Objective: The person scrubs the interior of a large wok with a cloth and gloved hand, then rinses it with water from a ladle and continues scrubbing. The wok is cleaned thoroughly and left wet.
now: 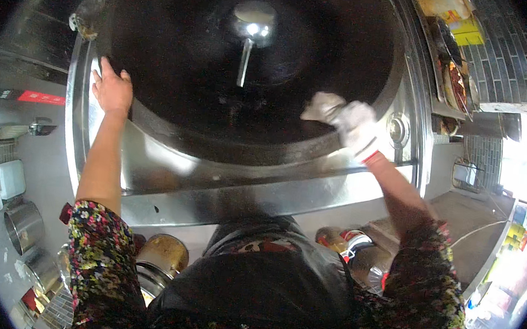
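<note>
A very large dark wok is set into a stainless-steel stove top in front of me. My left hand is bare, with fingers apart, and rests at the left edge of the wok. My right hand wears a white knit glove with a red cuff edge. It holds a pale cloth against the wok's right inner wall; both are motion-blurred. Over the wok's middle shows a shiny metal piece with a round end and a straight rod; whether it is a fixture or a utensil is unclear.
A round metal knob or fitting sits right of the wok. Beyond it runs a shelf with a tray of reddish food and a yellow box. Metal pots stand at lower left, another pot and jars by my legs.
</note>
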A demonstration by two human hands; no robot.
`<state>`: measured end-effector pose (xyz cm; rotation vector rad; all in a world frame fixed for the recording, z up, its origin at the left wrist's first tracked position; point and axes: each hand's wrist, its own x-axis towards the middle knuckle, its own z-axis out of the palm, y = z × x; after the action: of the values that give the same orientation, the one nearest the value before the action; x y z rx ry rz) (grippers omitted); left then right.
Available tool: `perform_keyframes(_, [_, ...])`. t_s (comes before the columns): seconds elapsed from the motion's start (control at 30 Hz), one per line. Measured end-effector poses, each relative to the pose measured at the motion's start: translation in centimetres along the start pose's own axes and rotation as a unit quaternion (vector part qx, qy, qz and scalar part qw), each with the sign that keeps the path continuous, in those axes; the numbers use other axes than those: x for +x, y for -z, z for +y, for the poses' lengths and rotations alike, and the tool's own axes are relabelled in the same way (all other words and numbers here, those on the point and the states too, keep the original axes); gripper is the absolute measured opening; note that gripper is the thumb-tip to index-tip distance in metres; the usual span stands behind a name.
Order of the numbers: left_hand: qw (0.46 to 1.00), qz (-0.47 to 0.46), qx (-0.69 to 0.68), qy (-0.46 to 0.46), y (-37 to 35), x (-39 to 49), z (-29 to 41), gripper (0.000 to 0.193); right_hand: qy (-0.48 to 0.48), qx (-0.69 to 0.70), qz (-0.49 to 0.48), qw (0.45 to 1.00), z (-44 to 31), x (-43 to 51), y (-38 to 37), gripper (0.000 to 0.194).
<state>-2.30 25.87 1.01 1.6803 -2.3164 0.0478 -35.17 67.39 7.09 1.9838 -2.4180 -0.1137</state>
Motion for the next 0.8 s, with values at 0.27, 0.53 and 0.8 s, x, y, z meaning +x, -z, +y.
perform_keyframes(0.27, [0.998,-0.057,-0.017,0.022,2.5,-0.4,2.1,0.068,-0.37,0.297,-0.101,0.874,14.0,17.2,-14.9,0.044])
perform_keyframes(0.53, [0.998,-0.037,-0.042,0.008,1.5,-1.6,-0.6,0.071,-0.149,0.059,-0.311,0.937,-6.9,30.0,-21.6,0.032])
perform_keyframes(0.8, [0.995,-0.041,-0.091,-0.029,2.3,-0.6,1.5,0.061,-0.247,0.258,-0.102,0.928,7.1,35.2,-28.3,0.045])
